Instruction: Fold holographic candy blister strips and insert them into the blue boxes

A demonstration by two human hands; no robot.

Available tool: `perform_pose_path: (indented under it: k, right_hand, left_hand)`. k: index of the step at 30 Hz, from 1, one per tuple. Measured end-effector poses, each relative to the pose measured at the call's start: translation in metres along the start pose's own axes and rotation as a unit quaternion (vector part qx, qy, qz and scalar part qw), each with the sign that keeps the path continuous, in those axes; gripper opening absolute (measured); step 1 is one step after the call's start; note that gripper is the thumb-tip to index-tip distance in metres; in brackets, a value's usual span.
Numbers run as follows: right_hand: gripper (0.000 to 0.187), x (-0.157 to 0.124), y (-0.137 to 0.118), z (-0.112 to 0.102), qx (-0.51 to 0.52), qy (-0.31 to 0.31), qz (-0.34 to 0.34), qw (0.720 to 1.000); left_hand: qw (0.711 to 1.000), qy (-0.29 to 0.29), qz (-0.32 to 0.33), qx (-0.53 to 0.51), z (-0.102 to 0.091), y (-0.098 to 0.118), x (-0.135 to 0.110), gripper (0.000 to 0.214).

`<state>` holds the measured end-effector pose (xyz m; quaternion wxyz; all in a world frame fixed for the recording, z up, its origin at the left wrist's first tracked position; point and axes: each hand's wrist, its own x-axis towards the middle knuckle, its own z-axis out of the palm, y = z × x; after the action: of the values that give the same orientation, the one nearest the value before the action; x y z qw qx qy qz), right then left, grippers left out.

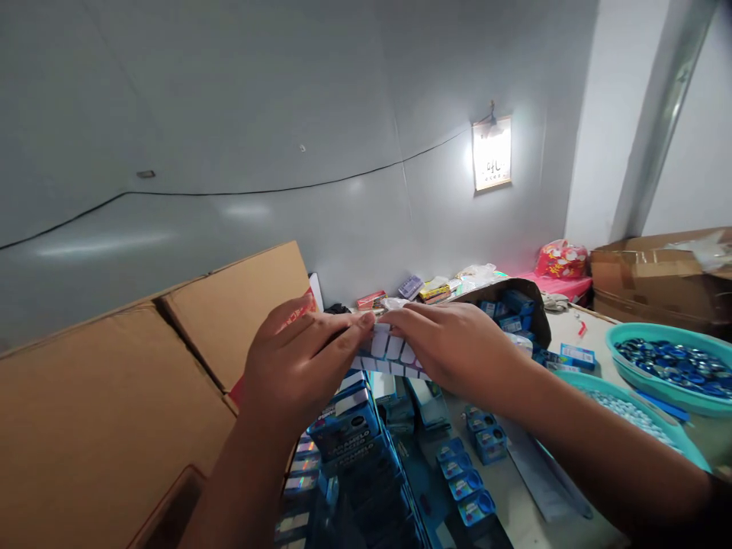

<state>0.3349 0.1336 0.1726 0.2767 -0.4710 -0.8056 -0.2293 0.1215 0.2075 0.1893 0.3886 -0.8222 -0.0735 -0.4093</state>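
My left hand (297, 358) and my right hand (454, 343) are raised close together in front of me. Between them is a pale sheet-like piece (393, 349) printed with rows of white rounded squares, perhaps stickers. The fingers of both hands close on its upper edge, with the left thumb by its left corner. Below the hands stand blue printed boxes (346, 423) lettered "CARAMELO", packed in rows. To their right, small blue packs with round lids (466, 484) lie in a line, and a similar cluster of packs (486, 435) sits behind them.
Large cardboard flaps (103, 412) rise on the left. At right, one turquoise basin (621, 335) holds shiny blue pieces, and another turquoise basin (689, 442) holds pale pellets. A dark-lined carton (540, 324) of blue boxes stands behind. A lit lamp (495, 128) hangs on the wall.
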Motion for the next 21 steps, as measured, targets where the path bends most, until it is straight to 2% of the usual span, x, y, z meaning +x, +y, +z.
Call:
perform_pose_path:
  k: [4, 7, 16, 19, 21]
  right_hand:
    - [0.034, -0.001, -0.002, 0.001, 0.01, 0.029, 0.014, 0.999]
    - [0.034, -0.002, -0.002, 0.0, 0.028, 0.036, 0.027, 0.999]
    - [0.031, -0.001, 0.001, 0.0, 0.023, 0.038, 0.047, 0.998]
    - [0.029, 0.003, 0.006, 0.001, 0.012, 0.062, 0.086, 0.994]
    - [0.027, 0.005, 0.018, 0.01, 0.003, 0.063, 0.133, 0.989]
  left_hand:
    - [0.997, 0.044, 0.029, 0.047, 0.001, 0.002, -0.004, 0.038]
    - [0.996, 0.054, 0.041, 0.064, 0.002, 0.001, -0.009, 0.045]
    - [0.994, 0.057, 0.066, 0.062, 0.006, 0.001, -0.019, 0.039]
    - [0.997, 0.025, 0.068, -0.006, 0.007, 0.001, -0.02, 0.025]
    - [0.993, 0.025, 0.01, -0.117, 0.008, 0.004, -0.02, 0.018]
